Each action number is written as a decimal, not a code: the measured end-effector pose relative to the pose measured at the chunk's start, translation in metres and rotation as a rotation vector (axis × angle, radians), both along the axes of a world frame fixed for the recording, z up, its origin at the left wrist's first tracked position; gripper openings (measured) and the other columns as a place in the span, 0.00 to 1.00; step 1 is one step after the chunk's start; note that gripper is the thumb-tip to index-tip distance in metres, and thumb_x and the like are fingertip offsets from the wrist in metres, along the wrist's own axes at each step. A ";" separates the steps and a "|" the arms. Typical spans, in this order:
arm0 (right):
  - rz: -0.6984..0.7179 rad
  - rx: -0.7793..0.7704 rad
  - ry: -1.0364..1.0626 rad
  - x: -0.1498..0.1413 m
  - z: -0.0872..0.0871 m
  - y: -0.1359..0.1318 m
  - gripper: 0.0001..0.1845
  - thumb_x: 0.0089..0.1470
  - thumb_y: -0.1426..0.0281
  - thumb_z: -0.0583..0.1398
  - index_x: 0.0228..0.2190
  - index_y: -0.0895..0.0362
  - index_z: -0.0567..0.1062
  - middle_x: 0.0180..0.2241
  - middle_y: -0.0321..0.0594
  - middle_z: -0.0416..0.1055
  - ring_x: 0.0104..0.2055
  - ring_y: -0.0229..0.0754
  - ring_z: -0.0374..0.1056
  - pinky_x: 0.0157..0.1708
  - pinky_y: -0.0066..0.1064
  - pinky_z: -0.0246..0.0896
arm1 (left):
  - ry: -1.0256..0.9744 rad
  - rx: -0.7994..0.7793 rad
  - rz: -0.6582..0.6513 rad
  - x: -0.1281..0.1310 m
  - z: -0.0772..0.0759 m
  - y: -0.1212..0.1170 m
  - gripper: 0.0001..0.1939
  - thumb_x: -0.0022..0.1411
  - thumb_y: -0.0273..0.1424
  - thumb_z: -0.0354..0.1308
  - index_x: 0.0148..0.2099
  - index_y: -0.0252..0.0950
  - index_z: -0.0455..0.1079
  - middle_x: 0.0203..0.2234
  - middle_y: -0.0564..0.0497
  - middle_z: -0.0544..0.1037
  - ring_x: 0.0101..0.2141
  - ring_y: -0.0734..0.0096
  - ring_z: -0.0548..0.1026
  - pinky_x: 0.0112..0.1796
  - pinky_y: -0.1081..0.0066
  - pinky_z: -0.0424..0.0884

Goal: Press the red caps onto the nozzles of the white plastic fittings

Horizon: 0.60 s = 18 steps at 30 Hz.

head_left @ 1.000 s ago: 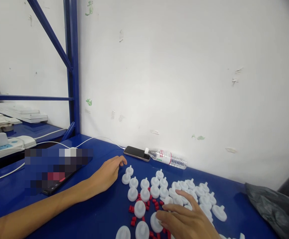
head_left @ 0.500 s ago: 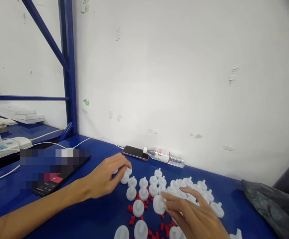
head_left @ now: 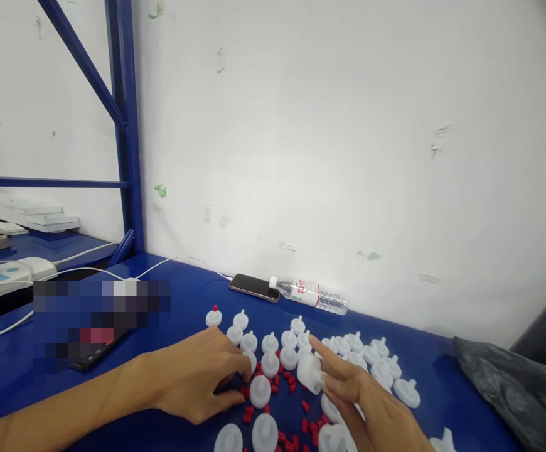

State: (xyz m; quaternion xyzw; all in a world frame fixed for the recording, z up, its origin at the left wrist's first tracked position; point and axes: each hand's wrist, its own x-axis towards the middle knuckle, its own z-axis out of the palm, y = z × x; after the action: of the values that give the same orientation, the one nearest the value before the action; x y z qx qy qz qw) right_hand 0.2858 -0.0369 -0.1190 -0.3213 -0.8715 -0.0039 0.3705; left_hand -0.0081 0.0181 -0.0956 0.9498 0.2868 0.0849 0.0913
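My right hand (head_left: 367, 395) pinches a white plastic cap (head_left: 309, 373), tilted on its side above the table. My left hand (head_left: 202, 373) is low over the blue table, its thumb and fingertips apart beside small red plastic pieces (head_left: 247, 411). Several white round caps with thin spouts stand about both hands, such as a white cap (head_left: 260, 391) between them. Farther back, behind the left hand, one white cap (head_left: 213, 318) carries a red piece on its spout. Part of another white cap is hidden by the left fingers.
A phone (head_left: 254, 287) on a cable and a lying clear water bottle (head_left: 334, 300) are by the wall. Left stands a partly blurred-out dark device (head_left: 91, 358). A dark plastic bag (head_left: 513, 389) lies at the right. A blue metal post (head_left: 129, 125) rises behind.
My left hand has come nearer from the far white caps, down to the red pieces, uncovering the cap with the red tip. The right hand has turned the held cap slightly.
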 end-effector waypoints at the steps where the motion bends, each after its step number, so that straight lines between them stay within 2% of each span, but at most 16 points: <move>1: 0.010 -0.013 -0.023 0.002 0.000 0.000 0.18 0.66 0.62 0.56 0.54 0.53 0.62 0.61 0.54 0.65 0.58 0.49 0.69 0.49 0.31 0.72 | 0.000 -0.004 -0.002 0.000 0.000 0.000 0.07 0.63 0.30 0.61 0.45 0.42 0.75 0.24 0.55 0.80 0.26 0.67 0.78 0.27 0.69 0.65; 3: 0.027 -0.014 -0.050 0.004 0.001 0.000 0.25 0.64 0.57 0.57 0.57 0.53 0.60 0.62 0.56 0.64 0.60 0.51 0.67 0.50 0.34 0.71 | -0.007 -0.012 -0.004 0.001 -0.001 0.000 0.06 0.63 0.28 0.60 0.43 0.42 0.75 0.24 0.55 0.80 0.26 0.68 0.78 0.27 0.70 0.65; 4: 0.029 -0.008 -0.049 0.003 0.001 0.000 0.24 0.64 0.58 0.57 0.57 0.52 0.60 0.61 0.55 0.65 0.59 0.50 0.68 0.51 0.34 0.70 | -0.013 -0.014 -0.003 0.001 -0.002 0.000 0.06 0.62 0.27 0.60 0.42 0.42 0.75 0.24 0.56 0.80 0.25 0.69 0.78 0.26 0.71 0.65; 7: -0.065 -0.023 0.053 -0.006 -0.002 -0.003 0.07 0.66 0.68 0.52 0.46 0.49 0.65 0.57 0.47 0.71 0.54 0.44 0.73 0.48 0.29 0.71 | -0.049 -0.009 0.008 0.001 -0.001 0.001 0.07 0.60 0.25 0.60 0.41 0.41 0.73 0.25 0.58 0.79 0.25 0.71 0.77 0.27 0.71 0.65; 9: -0.162 -0.046 0.173 -0.014 -0.006 -0.005 0.07 0.65 0.73 0.51 0.41 0.49 0.65 0.52 0.43 0.76 0.49 0.41 0.76 0.44 0.27 0.73 | -0.088 0.010 0.021 0.000 -0.001 0.000 0.08 0.59 0.25 0.59 0.41 0.41 0.71 0.29 0.57 0.79 0.28 0.70 0.78 0.30 0.70 0.65; 12: -0.175 -0.050 0.258 -0.020 -0.008 -0.006 0.07 0.64 0.74 0.50 0.40 0.49 0.64 0.51 0.44 0.76 0.48 0.42 0.77 0.44 0.30 0.74 | -0.164 0.039 0.034 -0.001 0.000 -0.002 0.08 0.59 0.25 0.58 0.41 0.42 0.70 0.35 0.57 0.80 0.30 0.71 0.77 0.33 0.69 0.64; 15: -0.161 -0.020 0.180 -0.017 -0.003 -0.003 0.06 0.64 0.73 0.51 0.40 0.50 0.64 0.51 0.46 0.74 0.49 0.41 0.76 0.42 0.26 0.74 | -0.251 0.059 0.031 0.000 -0.002 -0.004 0.06 0.62 0.26 0.56 0.42 0.42 0.69 0.35 0.56 0.79 0.27 0.72 0.75 0.32 0.68 0.64; 18: -0.194 0.041 0.040 -0.010 0.003 0.000 0.06 0.64 0.70 0.53 0.43 0.49 0.65 0.47 0.41 0.75 0.45 0.39 0.77 0.37 0.22 0.74 | -0.347 0.067 0.036 0.003 -0.005 -0.007 0.06 0.67 0.28 0.54 0.44 0.42 0.70 0.36 0.54 0.80 0.29 0.71 0.77 0.32 0.70 0.65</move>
State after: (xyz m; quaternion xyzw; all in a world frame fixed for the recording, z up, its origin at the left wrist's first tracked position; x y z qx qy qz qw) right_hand 0.2758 -0.0365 -0.1160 -0.3965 -0.8285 -0.0509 0.3922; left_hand -0.0047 0.0107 -0.1005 0.9181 0.2809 0.2585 0.1063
